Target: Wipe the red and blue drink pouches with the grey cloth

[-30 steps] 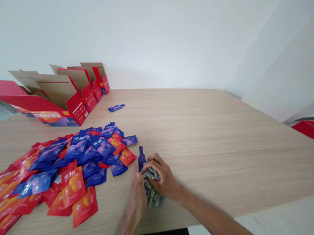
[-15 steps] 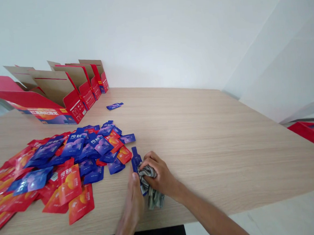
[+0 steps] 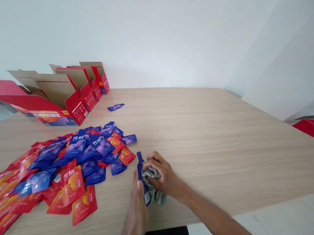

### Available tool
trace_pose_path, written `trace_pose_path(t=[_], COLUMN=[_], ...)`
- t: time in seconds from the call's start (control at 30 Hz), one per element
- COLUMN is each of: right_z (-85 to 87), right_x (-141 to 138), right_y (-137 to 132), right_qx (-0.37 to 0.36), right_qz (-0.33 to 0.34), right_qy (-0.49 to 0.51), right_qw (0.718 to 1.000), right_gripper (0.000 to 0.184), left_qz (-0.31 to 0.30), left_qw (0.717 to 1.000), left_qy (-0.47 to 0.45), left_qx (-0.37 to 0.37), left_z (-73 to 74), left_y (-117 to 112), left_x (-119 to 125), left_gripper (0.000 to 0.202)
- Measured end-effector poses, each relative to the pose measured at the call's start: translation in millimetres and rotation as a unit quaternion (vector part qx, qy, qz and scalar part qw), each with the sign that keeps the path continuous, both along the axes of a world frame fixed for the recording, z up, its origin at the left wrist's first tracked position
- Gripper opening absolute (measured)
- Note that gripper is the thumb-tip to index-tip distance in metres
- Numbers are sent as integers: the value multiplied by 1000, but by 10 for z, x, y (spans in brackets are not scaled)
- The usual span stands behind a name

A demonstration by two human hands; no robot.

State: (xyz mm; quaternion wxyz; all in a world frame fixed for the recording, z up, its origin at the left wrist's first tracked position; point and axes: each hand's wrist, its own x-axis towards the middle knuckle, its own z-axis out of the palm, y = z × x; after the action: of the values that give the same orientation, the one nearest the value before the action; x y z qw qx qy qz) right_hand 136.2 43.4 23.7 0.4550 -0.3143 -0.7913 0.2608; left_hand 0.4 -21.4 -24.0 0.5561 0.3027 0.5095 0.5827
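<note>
My left hand supports a blue spouted pouch on edge over the near part of the table, thumb along its side and most fingers hidden behind it. In my right hand is a bunched grey striped cloth, pressed against the pouch's face. The cloth's loose end hangs below my fingers. To the left of both hands lies a heap of blue pouches and red-orange pouches, the nearest ones a short way from my left hand.
Several open red cartons stand in a row at the back left. One blue pouch lies alone before them. A red box shows past the table's right edge. A white wall rises behind the wooden table.
The pouch has turned more edge-on to me, with my left hand tilted along with it. My right hand still presses the cloth to it. The view has shifted slightly.
</note>
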Motion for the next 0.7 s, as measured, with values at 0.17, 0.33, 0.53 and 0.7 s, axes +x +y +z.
trace_pose_path(t=[0.17,0.33,0.53,0.7], right_z=[84,184,220,228], right_x=[97,237,277,225], right_y=[70,135,137,61], right_qx=[34,46,42,73], right_qz=[-104,-171,-156,-86], right_qy=[57,98,115,89], right_qw=[992,979,980,990], right_gripper=[25,19,22,17], left_qz=[-80,-103,-40,-20], left_qw=[991,953,959,955], left_qy=[-94,-265,-261,-276], left_qx=[-58,-102,-99,-106], left_z=[31,77,202,216], left_y=[-109,-71,25,76], left_x=[54,-16,-104,-133], left_gripper=[52,45,37,38])
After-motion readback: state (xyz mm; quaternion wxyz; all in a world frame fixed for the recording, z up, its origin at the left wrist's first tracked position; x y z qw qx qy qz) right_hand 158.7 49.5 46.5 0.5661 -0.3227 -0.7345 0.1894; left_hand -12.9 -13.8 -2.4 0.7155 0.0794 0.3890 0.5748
